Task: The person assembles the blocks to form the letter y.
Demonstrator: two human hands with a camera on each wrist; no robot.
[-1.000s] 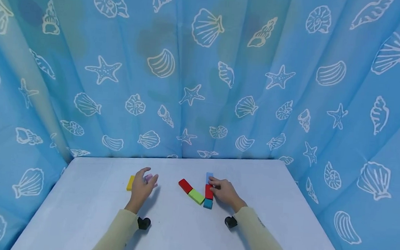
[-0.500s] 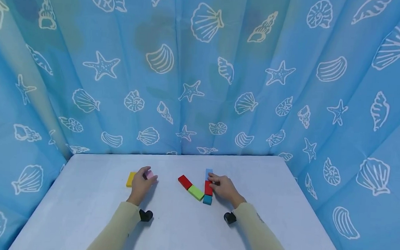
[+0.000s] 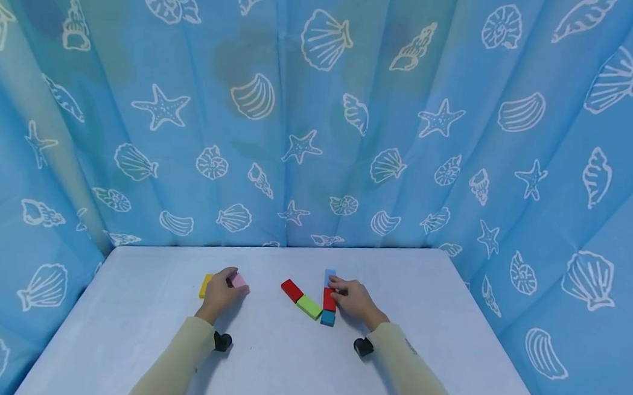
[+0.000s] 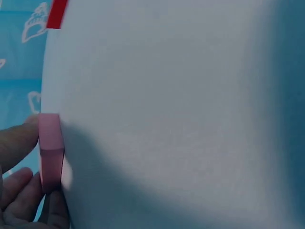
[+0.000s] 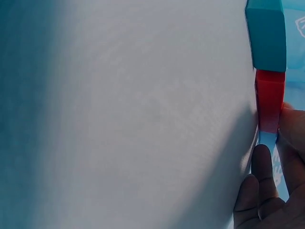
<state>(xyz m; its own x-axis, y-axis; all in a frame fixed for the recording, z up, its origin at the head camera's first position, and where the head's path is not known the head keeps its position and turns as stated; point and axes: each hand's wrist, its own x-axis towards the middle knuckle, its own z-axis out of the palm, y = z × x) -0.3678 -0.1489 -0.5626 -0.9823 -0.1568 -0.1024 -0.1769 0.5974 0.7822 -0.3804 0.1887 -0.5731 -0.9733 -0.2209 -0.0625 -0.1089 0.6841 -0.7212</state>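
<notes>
My left hand (image 3: 220, 294) pinches a pink block (image 3: 239, 281) at the table's left side; in the left wrist view the thumb is at one end of the pink block (image 4: 51, 150) and fingers are at the other. Beside that hand lies a yellow block (image 3: 205, 286), partly covered. My right hand (image 3: 359, 303) rests against a straight row from its right side: index finger at the light blue block (image 3: 330, 274), thumb at the red block (image 3: 329, 300). A teal block (image 3: 328, 318) ends the row nearest me. The right wrist view shows the thumb beside the red block (image 5: 270, 100).
A green block (image 3: 309, 307) and another red block (image 3: 291, 290) form a slanted line left of the row, its near end meeting the row near the teal block. Everything lies on a white-covered table (image 3: 279, 364). A blue shell-print curtain (image 3: 321, 113) stands behind and at both sides.
My left hand has closed its fingers around the pink block, which now shows more fully and turned. My right hand and the row of blocks stay nearly in place.
</notes>
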